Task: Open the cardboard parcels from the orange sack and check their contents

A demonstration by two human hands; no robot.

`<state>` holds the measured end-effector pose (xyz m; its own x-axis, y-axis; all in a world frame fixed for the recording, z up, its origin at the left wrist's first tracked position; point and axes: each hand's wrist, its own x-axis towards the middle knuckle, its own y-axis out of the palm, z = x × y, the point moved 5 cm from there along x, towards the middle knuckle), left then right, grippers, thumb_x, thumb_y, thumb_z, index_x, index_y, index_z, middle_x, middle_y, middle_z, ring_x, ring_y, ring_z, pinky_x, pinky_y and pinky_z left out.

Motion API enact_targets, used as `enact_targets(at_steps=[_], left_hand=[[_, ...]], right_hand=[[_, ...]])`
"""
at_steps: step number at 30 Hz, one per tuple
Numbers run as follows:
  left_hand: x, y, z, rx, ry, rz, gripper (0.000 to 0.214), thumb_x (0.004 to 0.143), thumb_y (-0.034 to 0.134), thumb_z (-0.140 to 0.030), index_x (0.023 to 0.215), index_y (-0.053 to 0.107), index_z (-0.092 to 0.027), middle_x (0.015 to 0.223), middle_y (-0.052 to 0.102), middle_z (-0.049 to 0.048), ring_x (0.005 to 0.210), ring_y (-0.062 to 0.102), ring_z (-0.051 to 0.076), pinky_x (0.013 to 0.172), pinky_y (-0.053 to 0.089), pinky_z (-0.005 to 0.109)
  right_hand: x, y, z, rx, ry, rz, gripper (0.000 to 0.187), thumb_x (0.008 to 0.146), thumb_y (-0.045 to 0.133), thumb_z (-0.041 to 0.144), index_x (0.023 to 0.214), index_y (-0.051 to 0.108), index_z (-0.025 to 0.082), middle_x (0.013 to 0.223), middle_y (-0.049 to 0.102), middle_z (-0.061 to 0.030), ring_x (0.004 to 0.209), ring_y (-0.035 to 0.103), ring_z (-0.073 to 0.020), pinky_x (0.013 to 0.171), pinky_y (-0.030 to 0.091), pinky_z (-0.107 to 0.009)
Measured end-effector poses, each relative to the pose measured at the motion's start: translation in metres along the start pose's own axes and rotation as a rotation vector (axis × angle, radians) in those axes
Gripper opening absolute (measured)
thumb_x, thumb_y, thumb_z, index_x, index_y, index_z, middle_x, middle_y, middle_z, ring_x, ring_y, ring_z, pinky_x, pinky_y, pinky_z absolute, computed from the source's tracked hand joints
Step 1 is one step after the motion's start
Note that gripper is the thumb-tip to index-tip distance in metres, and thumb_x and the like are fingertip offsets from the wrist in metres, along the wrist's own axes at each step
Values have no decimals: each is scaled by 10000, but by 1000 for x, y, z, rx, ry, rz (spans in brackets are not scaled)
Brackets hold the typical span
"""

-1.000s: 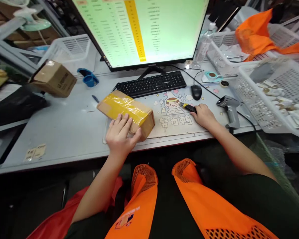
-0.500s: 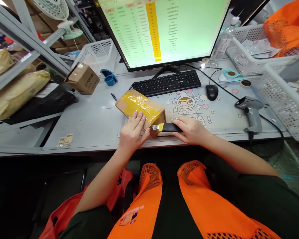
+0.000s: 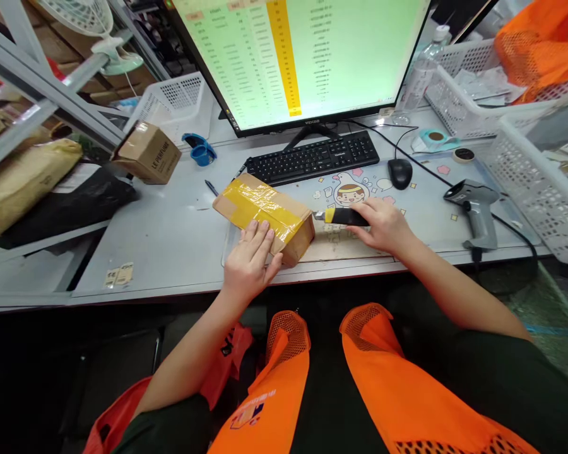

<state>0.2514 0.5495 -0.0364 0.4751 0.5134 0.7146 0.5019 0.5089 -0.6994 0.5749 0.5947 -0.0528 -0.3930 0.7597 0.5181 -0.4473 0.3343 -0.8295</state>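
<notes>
A cardboard box [image 3: 300, 243] with yellow tape across its top lies near the desk's front edge. My left hand [image 3: 250, 258] rests on it, fingers stretched flat over the tape and thumb by the near edge; it grips nothing. Closed around the black handle of a utility knife [image 3: 343, 216] is my right hand [image 3: 383, 224]. The knife's blade points left, its tip at the far right corner of the box top. Whether the tip touches the cardboard I cannot tell.
Behind the box are a keyboard [image 3: 312, 157], a monitor [image 3: 307, 57] and a mouse [image 3: 400, 173]. A barcode scanner [image 3: 478, 214] and white baskets [image 3: 539, 189] stand to the right. Leftward are a small carton [image 3: 154, 154], a blue tape dispenser [image 3: 201, 151] and shelved parcels [image 3: 33, 183].
My right hand has moved the knife from the box's near right corner to its far right corner. My left hand stays on the box top. The view has shifted slightly.
</notes>
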Motion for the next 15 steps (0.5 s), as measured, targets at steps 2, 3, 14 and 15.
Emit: enact_targets(at_steps=[2, 3, 14, 15], left_hand=[[-12, -8, 16, -87, 15, -4, 520, 1031, 625, -275, 1544, 584, -200, 1509, 676, 162, 1473, 593, 353, 1204, 557, 564], [-21, -14, 27, -127, -1, -30, 466, 1050, 576, -290, 1507, 614, -206, 1491, 694, 145, 1451, 619, 348, 1192, 567, 570], [-99, -2, 113, -168, -775, -451, 647, 1050, 448, -683, 1531, 396, -253, 1662, 444, 165, 1550, 473, 355, 1200, 498, 540], [-92, 5, 123, -163, -743, -422, 613, 1071, 383, -649, 1526, 370, -239, 1645, 453, 161, 1532, 484, 347, 1185, 496, 538]], right_hand=[[-14, -7, -20, 37, 81, -76, 468, 1041, 577, 547, 1278, 706, 165, 1098, 778, -150, 987, 729, -316, 825, 572, -412], [-24, -11, -27, 67, 123, -114, 455, 1038, 583, 535, 1282, 703, 170, 1106, 785, -144, 987, 740, -311, 830, 581, -408], [-95, -7, -28, 192, 298, -145, 398, 1021, 626, 511, 1234, 716, 187, 1099, 808, -135, 972, 786, -304, 835, 636, -423], [-89, -7, -19, 213, 247, -115, 382, 1031, 625, 493, 1246, 710, 188, 1097, 807, -131, 966, 786, -293, 827, 636, -410]])
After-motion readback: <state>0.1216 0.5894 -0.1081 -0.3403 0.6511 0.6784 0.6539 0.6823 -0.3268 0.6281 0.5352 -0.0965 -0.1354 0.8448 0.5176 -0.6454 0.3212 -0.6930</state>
